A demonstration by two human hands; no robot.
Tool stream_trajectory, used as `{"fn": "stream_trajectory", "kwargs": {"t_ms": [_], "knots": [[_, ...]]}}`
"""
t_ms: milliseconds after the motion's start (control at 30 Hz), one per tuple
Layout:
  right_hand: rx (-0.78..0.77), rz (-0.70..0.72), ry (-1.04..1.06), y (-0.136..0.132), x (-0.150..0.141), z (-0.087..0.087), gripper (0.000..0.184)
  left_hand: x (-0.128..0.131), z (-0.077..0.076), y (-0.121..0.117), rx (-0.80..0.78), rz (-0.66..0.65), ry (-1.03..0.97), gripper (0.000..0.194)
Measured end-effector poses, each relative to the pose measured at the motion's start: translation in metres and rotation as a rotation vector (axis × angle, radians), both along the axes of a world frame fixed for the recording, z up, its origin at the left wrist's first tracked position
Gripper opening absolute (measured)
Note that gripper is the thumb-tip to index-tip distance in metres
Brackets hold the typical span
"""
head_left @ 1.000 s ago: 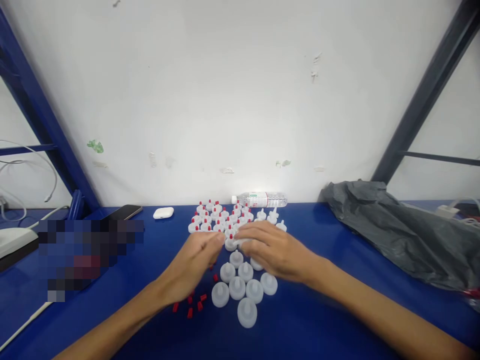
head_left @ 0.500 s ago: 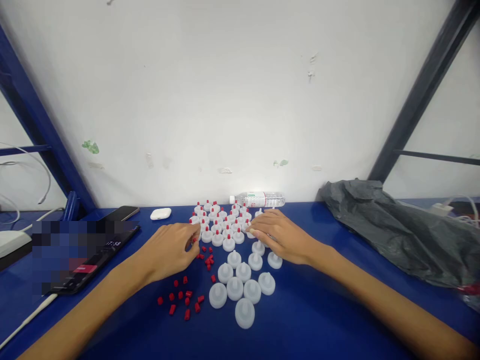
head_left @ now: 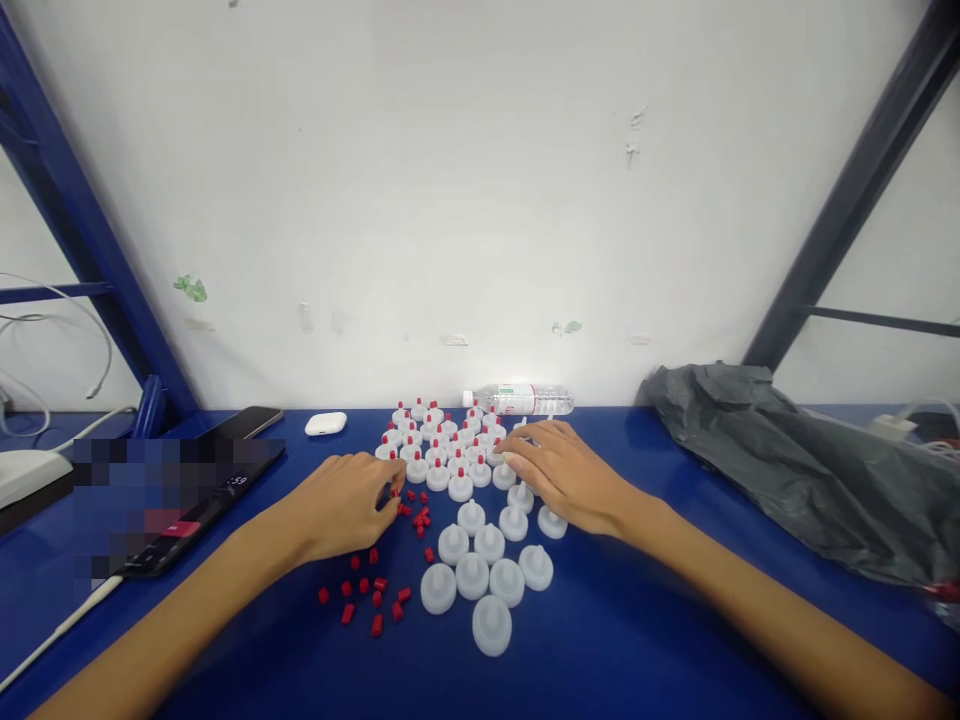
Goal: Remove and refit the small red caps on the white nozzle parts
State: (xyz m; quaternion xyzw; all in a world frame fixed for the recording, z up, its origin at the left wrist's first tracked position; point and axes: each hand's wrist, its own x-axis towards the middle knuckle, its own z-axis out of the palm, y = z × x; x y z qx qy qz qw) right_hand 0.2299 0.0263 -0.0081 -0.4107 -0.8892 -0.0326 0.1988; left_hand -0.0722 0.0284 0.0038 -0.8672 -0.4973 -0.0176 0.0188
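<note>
Several white nozzle lids (head_left: pixel 472 575) stand bare on the blue table (head_left: pixel 615 640) in front of me. Behind them is a group of white lids fitted with red tips (head_left: pixel 439 440). Loose red caps (head_left: pixel 371 595) lie scattered left of the bare lids. My left hand (head_left: pixel 341 505) rests on the table with fingertips pinched at a red cap by the scatter. My right hand (head_left: pixel 562 470) lies over the right side of the lids, fingers curled on a white lid at the group's edge.
A clear water bottle (head_left: pixel 521 399) lies against the wall. A white earbud case (head_left: pixel 326 423) and a dark phone (head_left: pixel 244 423) sit at back left, another phone (head_left: pixel 202 515) nearer. A grey plastic bag (head_left: pixel 810 460) fills the right side. Blue frame posts stand at both sides.
Both hands drew apart from the middle of the lids: the left went left and down to the red caps, the right went back to the right edge of the capped group.
</note>
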Motion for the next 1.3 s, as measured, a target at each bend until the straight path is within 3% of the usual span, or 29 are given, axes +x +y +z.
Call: {"fn": "stream_trajectory", "kwargs": {"t_ms": [200, 300, 433, 533, 600, 800, 900, 1133, 1300], "knots": [[-0.201, 0.014, 0.004, 0.005, 0.001, -0.007, 0.053, -0.001, -0.002, 0.000, -0.007, -0.023, -0.019, 0.013], [-0.218, 0.016, 0.007, 0.007, 0.002, -0.007, 0.054, 0.000, -0.001, 0.001, 0.007, -0.013, -0.012, 0.020], [-0.007, 0.034, 0.008, 0.007, 0.005, 0.000, 0.047, 0.004, 0.003, 0.000, 0.065, -0.019, -0.086, 0.030], [0.216, 0.049, 0.083, 0.005, 0.003, 0.003, 0.036, 0.007, 0.007, -0.003, 0.119, -0.033, -0.182, 0.030], [0.287, 0.091, 0.103, 0.002, -0.002, 0.002, 0.028, 0.010, 0.009, -0.007, 0.134, -0.051, -0.243, 0.028], [0.350, 0.367, 0.046, -0.016, -0.028, -0.004, 0.015, 0.018, -0.002, -0.017, 0.240, -0.249, -0.271, 0.028], [0.419, 0.457, 0.078, -0.024, -0.037, -0.003, 0.011, 0.024, -0.007, -0.021, 0.198, -0.320, -0.230, 0.026], [0.432, 0.510, 0.115, -0.029, -0.041, 0.005, 0.006, 0.031, -0.007, -0.028, 0.142, -0.455, -0.269, 0.027], [0.530, 0.530, 0.045, -0.019, -0.030, 0.005, 0.012, 0.036, -0.009, -0.032, 0.010, -0.378, -0.518, 0.036]]}}
